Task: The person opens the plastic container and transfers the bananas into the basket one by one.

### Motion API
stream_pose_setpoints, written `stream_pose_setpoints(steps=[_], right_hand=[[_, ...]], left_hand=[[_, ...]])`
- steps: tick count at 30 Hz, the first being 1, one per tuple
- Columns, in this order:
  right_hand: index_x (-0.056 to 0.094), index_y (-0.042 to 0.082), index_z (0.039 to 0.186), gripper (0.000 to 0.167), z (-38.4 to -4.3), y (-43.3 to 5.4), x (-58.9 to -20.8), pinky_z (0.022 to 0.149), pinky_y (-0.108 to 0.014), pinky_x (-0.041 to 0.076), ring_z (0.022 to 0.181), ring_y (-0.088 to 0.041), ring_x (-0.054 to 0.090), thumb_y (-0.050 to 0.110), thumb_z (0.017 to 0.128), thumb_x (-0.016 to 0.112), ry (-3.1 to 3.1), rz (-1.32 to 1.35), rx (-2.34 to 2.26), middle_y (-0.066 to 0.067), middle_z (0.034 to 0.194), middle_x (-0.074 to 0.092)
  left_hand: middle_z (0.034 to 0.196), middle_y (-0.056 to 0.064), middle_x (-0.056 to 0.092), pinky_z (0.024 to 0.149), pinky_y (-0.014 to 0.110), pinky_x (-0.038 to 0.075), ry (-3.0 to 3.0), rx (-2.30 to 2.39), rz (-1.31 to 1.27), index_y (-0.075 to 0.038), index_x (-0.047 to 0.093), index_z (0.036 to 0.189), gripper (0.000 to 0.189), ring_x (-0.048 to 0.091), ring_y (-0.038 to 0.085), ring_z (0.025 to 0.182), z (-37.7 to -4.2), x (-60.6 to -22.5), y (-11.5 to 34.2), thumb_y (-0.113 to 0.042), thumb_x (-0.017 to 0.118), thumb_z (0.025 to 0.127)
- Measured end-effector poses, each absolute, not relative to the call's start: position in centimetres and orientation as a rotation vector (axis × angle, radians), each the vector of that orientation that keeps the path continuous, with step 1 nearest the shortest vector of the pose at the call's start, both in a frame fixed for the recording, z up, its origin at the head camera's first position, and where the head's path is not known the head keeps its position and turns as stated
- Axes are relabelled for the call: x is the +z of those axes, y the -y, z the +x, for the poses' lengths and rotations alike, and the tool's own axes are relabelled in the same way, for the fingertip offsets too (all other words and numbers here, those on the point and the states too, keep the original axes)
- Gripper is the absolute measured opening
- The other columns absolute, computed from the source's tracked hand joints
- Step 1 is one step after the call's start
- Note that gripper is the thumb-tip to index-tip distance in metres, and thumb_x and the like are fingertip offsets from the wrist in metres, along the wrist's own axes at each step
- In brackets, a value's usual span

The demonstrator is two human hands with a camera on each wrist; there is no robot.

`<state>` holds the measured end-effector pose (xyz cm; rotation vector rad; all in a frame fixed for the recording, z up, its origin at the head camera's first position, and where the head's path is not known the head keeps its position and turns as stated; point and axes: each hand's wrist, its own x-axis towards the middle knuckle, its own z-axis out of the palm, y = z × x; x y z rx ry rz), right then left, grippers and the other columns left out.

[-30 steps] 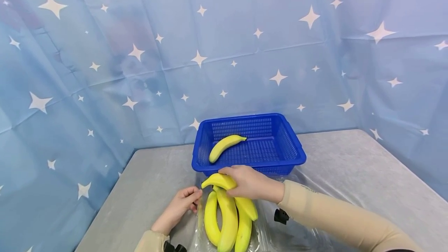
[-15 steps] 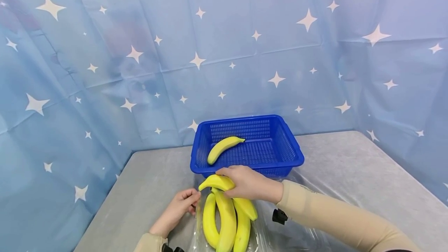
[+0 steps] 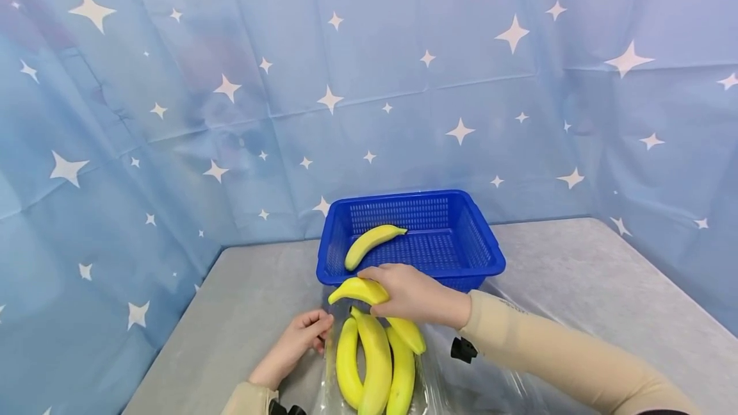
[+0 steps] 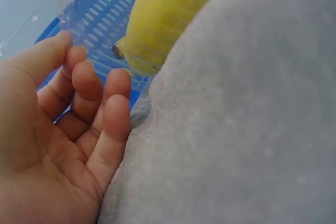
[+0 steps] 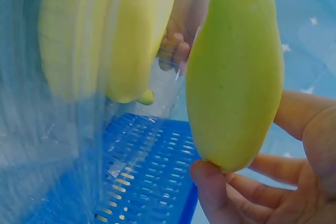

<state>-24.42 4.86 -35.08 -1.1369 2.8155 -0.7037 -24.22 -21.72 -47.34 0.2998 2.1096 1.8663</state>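
My right hand [image 3: 412,293] grips a yellow banana [image 3: 353,289], held just in front of the basket and above other bananas. In the right wrist view the thumb and fingers hold that banana [image 5: 236,77] near one end. Several bananas [image 3: 375,364] lie in a clear plastic bag [image 3: 429,396] at the front of the table. At the bag's left edge, my left hand [image 3: 300,337] pinches the thin plastic between thumb and forefinger. The left wrist view shows this clear film [image 4: 71,3] rising from the fingertips.
A blue perforated basket [image 3: 497,264] stands behind the bag, with one banana [image 3: 373,243] on its left side. Grey cloth [image 3: 254,293] covers the table. A blue curtain with white stars [image 3: 369,114] hangs behind and to the left.
My right hand has risen slightly towards the basket with its banana, and a gap now shows between that banana and those in the bag. The left hand stays at the bag's edge.
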Motion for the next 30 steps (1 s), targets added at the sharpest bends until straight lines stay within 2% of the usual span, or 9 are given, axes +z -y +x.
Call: stream_pose_setpoints(steps=[7,30], right_hand=[[0.056,0.008,0.132,0.053,-24.6,-5.1,-34.5,0.064,-0.025,0.046,0.083,-0.009,0.053,0.024,0.084,0.074,-2.845,-1.127,-0.712,0.001,0.106,0.063],[0.054,0.009,0.134,0.056,-25.5,-5.1,-33.4,0.063,-0.023,0.048,0.081,-0.008,0.055,0.024,0.085,0.075,-2.865,-1.167,-0.681,0.0,0.107,0.063]], left_hand=[[0.074,-0.001,0.056,0.056,0.026,0.05,-2.117,1.851,0.316,-0.012,0.058,0.079,0.024,0.053,0.012,0.061,-24.5,-47.2,21.8,-0.027,0.059,0.098],[0.073,0.0,0.055,0.055,0.025,0.05,-2.111,1.87,0.323,-0.011,0.058,0.079,0.025,0.053,0.012,0.059,-24.2,-47.5,21.9,-0.026,0.058,0.099]])
